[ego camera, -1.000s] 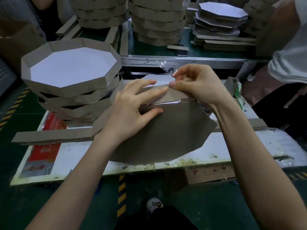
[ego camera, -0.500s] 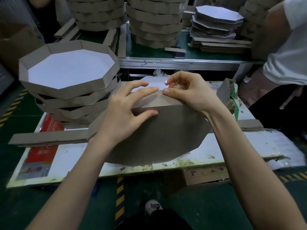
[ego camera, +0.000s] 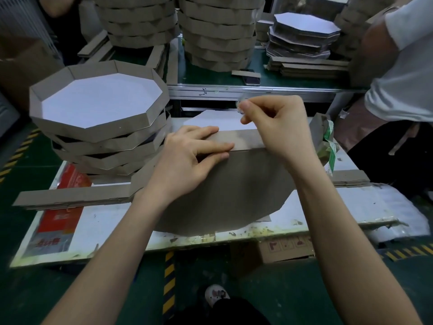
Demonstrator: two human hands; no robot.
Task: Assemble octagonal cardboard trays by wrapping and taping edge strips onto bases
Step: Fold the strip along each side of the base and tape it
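Note:
A grey octagonal cardboard base (ego camera: pixel 236 191) lies underside up on the white work board, tilted toward me. An edge strip (ego camera: pixel 243 139) stands folded along its far side. My left hand (ego camera: pixel 187 160) presses flat on the strip and base at the joint, fingers straight. My right hand (ego camera: pixel 276 127) is raised just above the strip's right part and pinches a small piece of clear tape (ego camera: pixel 240 105) between thumb and fingers. The white inner face (ego camera: pixel 218 119) of the base shows behind the strip.
A stack of finished trays (ego camera: pixel 98 123) stands at the left. Loose strips (ego camera: pixel 70 199) lie on the white board (ego camera: pixel 328 207). A tape dispenser (ego camera: pixel 326 141) sits to the right. More tray stacks (ego camera: pixel 218 34) and flat bases (ego camera: pixel 304 36) fill the back table. Another person (ego camera: pixel 403 73) stands at right.
My right hand has lifted off the strip and pulled a piece of tape up and away. My left hand has flattened onto the strip and base. The view moved slightly closer.

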